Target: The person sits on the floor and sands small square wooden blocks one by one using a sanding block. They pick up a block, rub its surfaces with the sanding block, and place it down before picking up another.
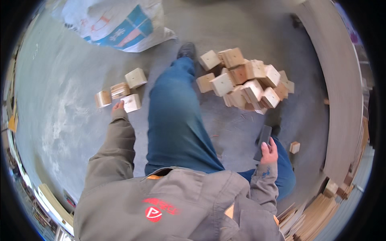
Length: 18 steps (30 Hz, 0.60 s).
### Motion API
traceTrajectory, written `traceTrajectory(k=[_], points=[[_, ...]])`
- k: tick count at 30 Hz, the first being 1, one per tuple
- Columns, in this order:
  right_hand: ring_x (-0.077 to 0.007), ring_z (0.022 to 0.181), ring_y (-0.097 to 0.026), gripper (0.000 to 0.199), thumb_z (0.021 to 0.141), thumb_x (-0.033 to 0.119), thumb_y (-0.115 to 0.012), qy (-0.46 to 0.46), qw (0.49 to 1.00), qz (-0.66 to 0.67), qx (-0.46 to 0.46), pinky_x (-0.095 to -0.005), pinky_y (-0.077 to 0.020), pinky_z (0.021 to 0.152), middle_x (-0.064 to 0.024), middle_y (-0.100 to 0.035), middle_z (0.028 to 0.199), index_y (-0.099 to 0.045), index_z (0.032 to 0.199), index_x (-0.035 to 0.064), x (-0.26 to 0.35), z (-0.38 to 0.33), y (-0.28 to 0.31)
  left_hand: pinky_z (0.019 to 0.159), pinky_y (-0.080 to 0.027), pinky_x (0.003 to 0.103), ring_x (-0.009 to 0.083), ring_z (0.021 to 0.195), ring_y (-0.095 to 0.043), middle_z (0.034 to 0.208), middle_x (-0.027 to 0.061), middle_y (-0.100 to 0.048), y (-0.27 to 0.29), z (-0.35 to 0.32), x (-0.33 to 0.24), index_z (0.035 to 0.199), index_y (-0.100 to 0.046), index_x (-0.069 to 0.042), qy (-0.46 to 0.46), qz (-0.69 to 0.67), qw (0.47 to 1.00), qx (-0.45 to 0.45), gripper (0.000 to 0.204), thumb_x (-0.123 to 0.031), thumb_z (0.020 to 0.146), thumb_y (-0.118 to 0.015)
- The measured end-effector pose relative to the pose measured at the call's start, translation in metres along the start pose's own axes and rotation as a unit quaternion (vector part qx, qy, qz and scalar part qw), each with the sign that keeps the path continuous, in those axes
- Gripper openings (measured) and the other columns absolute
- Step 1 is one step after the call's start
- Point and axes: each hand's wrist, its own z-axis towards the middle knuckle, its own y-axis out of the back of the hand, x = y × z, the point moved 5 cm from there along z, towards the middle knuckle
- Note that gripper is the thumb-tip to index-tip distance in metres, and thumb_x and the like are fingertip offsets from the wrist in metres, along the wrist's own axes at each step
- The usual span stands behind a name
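Observation:
My left hand [118, 105] reaches down to the floor at the left, its fingers closed at the near left edge of a pale wooden block [132, 103]. How far the fingers wrap round the block is hard to see. Close by lie another pale block [136, 78], a block with layered edges [120, 90] and a light brown block [103, 99]. In my right hand [269, 152], beside my right knee, is a dark grey flat rectangular piece [263, 135], gripped between thumb and fingers.
A heap of wooden blocks [246, 82] lies beyond my legs, right of my left foot. One small block [294, 147] sits apart at the right. A large white and blue sack [120, 26] stands far left. Long boards [337, 80] line the right; thin wood strips [315, 217] lie lower right.

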Motion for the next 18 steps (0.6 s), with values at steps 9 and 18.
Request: traceTrajectory(k=[9, 18], points=[[-0.0261, 0.125, -0.058, 0.076, 0.092, 0.023, -0.076, -0.005, 0.998, 0.030, -0.054, -0.0357, -0.0452, 0.106, -0.0250, -0.057, 0.139, -0.038, 0.149, -0.0097, 0.022, -0.020, 0.020, 0.087, -0.054, 0.040, 0.0194, 0.111, -0.062, 0.124, 0.0056, -0.066, -0.162, -0.135, -0.312, 0.131, -0.058, -0.006, -0.156, -0.097, 0.949, 0.256, 0.047, -0.037, 0.097, -0.069], [-0.0246, 0.123, -0.059, 0.076, 0.092, 0.025, -0.076, 0.014, 0.994, 0.091, -0.054, -0.0347, -0.0457, 0.106, -0.0229, -0.058, 0.138, -0.040, 0.149, -0.0097, 0.024, -0.016, 0.027, 0.090, -0.056, 0.036, 0.0193, 0.114, -0.063, 0.128, 0.0083, -0.064, -0.326, -0.343, -0.503, 0.145, -0.054, -0.008, -0.450, 0.138, 0.778, 0.416, 0.071, -0.030, 0.084, -0.082]])
